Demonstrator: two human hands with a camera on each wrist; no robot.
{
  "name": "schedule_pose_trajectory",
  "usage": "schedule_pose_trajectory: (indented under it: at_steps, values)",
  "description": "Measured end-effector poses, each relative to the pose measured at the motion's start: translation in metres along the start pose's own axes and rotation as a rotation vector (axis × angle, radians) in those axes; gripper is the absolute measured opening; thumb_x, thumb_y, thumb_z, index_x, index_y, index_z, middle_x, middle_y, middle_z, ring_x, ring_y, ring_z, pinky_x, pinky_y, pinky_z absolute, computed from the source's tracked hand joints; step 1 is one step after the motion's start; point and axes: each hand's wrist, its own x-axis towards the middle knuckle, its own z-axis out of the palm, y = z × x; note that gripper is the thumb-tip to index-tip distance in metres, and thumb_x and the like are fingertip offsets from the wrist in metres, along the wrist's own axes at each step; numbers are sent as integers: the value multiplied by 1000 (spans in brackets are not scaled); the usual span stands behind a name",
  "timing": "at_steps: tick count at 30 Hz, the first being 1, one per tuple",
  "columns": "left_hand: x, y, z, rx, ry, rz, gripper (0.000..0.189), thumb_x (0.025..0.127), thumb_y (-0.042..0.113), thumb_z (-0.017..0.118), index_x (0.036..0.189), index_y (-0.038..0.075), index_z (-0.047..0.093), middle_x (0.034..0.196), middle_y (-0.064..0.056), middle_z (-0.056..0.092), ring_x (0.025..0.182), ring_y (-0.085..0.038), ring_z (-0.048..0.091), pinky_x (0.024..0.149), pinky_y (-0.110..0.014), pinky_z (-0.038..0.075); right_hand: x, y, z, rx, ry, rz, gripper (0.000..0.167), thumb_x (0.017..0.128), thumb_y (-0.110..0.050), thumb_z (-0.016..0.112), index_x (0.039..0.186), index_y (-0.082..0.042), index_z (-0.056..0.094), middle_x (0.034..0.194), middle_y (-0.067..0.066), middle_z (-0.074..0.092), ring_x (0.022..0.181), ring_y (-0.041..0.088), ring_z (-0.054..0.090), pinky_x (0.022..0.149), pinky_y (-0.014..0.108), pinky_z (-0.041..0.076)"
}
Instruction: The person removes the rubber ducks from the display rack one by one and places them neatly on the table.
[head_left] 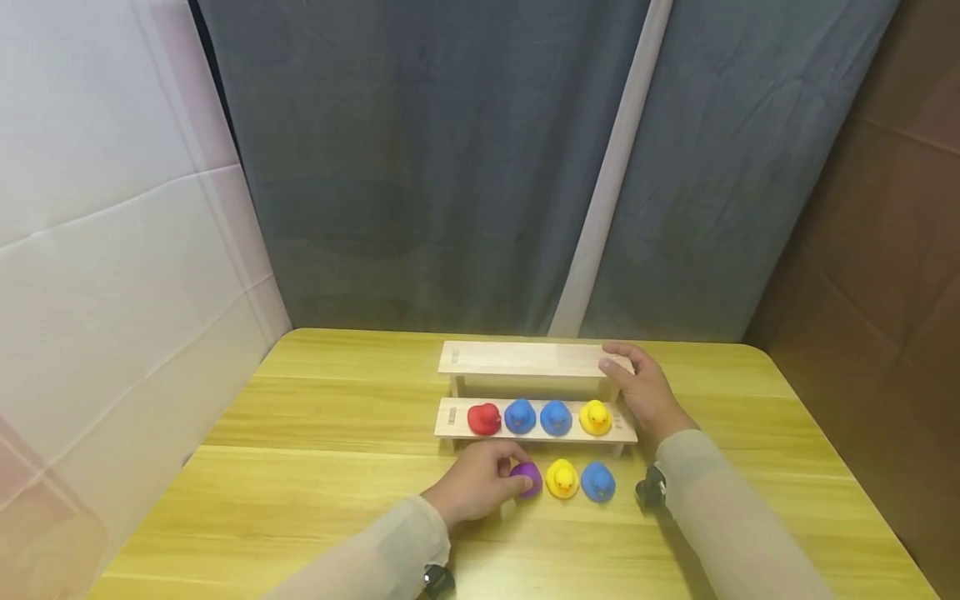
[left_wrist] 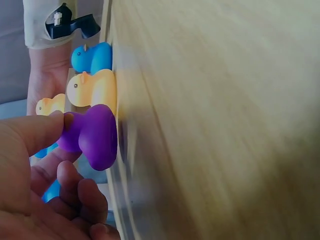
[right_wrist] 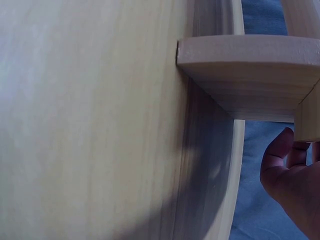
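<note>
My left hand point(head_left: 480, 479) pinches a purple rubber duck point(head_left: 528, 480) between thumb and fingers, at the left of a front row on the table. In the left wrist view, the thumb presses the purple duck point(left_wrist: 100, 137) near its head. Beside it stand a yellow duck point(head_left: 562, 479) and a blue duck point(head_left: 598, 482). My right hand point(head_left: 648, 392) grips the right end of the upper board of a two-tier wooden stand point(head_left: 525, 358), thumb in front and fingers behind. On the lower board point(head_left: 628, 432) sit a red duck point(head_left: 483, 419), two blue ducks point(head_left: 556, 417) and a yellow duck point(head_left: 596, 417).
The stand is on a wood-grain table point(head_left: 330, 467), near its back edge. A grey curtain point(head_left: 435, 167) hangs behind, a white cloth wall point(head_left: 127, 208) is on the left and a brown one point(head_left: 877, 250) on the right.
</note>
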Motion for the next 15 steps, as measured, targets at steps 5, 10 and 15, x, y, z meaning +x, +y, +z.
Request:
schedule_pose_trajectory:
  at_steps: [5, 10, 15]
  values:
    - [0, 0, 1, 16, -4, -11, 21, 83, 28, 75, 102, 20, 70, 71, 5, 54, 63, -10, 48, 54, -26, 43, -7, -11, 2, 1, -11, -7, 45, 95, -22, 65, 135, -4, 53, 151, 15, 36, 144, 31, 20, 117, 51, 11]
    - [0, -1, 2, 18, -1, -9, 18, 83, 26, 76, 99, 20, 70, 69, 5, 53, 60, -9, 47, 52, -25, 42, -10, -13, 3, 9, -12, 6, 46, 95, -22, 64, 136, -4, 52, 150, 14, 37, 141, 31, 25, 117, 48, 15]
    - [1, -3, 4, 15, 3, -1, 18, 82, 24, 77, 98, 20, 70, 70, 5, 53, 61, -9, 48, 52, -24, 42, -9, -13, 3, 23, -16, 12, 46, 95, -21, 64, 136, -4, 51, 150, 14, 36, 140, 31, 26, 116, 47, 17]
